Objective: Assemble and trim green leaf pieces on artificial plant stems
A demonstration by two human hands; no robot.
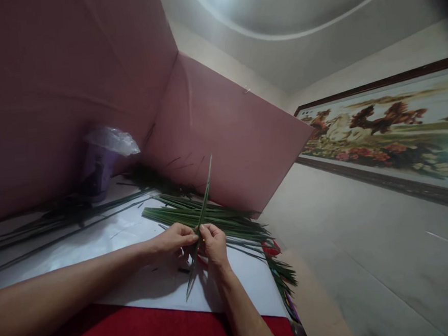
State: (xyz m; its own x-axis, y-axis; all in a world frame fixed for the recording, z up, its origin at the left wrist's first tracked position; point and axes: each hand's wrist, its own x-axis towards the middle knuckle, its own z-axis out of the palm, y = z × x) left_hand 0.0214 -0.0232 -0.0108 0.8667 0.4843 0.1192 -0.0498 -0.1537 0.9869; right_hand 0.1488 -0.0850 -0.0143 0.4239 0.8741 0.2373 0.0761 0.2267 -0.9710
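Between my two hands a long narrow green leaf (205,197) is pinched near its middle, its tip pointing up and its other end slanting down toward the table's near edge. My left hand (179,237) is closed on it from the left, thumb and forefinger at the leaf. From the right, my right hand (214,243) pinches the same spot, fingertips almost touching the left ones. Something small and red shows just under the right fingers; I cannot make out what it is. Behind the hands lies a pile of long green leaves (227,216) on the white sheet.
A white sheet (140,284) covers the table, with red cloth (151,332) along the near side. Pink panels (222,137) stand behind. A purple container (99,171) with clear plastic stands back left, near long dark stems (58,215). A red object (271,248) sits at the right edge.
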